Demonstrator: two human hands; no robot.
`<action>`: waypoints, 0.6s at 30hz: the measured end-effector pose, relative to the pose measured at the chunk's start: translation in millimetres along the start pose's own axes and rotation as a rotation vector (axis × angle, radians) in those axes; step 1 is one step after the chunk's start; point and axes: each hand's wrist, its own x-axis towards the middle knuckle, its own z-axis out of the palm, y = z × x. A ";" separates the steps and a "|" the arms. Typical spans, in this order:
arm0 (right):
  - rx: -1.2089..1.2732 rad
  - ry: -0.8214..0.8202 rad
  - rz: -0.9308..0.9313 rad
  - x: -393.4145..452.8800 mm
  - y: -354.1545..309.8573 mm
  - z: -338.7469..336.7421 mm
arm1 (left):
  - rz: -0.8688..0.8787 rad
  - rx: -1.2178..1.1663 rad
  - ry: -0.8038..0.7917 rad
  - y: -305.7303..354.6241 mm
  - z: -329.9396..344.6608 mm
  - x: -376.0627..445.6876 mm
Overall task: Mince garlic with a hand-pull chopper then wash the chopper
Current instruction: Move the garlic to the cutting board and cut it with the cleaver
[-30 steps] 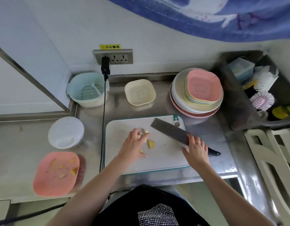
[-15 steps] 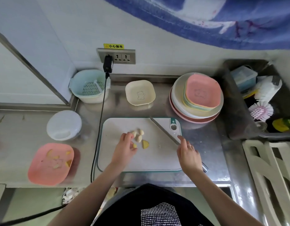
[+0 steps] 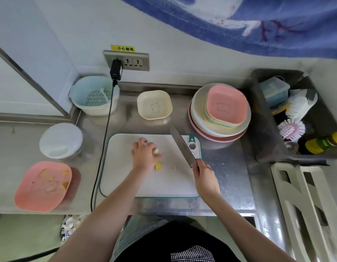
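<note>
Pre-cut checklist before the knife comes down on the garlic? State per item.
1. Right hand grips the knife handle: ok.
2. Left hand holds garlic cloves on the cutting board: ok.
3. Left fingertips clear of the blade path: cannot tell.
4. Board flat on the counter: ok.
5. Black cable runs along the board's left edge, away from the blade: ok.
6. Chopper within reach, left of the board: ok.
</note>
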 end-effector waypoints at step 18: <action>-0.060 -0.152 -0.112 12.5 -44.7 10.3 | -0.007 -0.300 0.094 -8.7 18.5 -3.6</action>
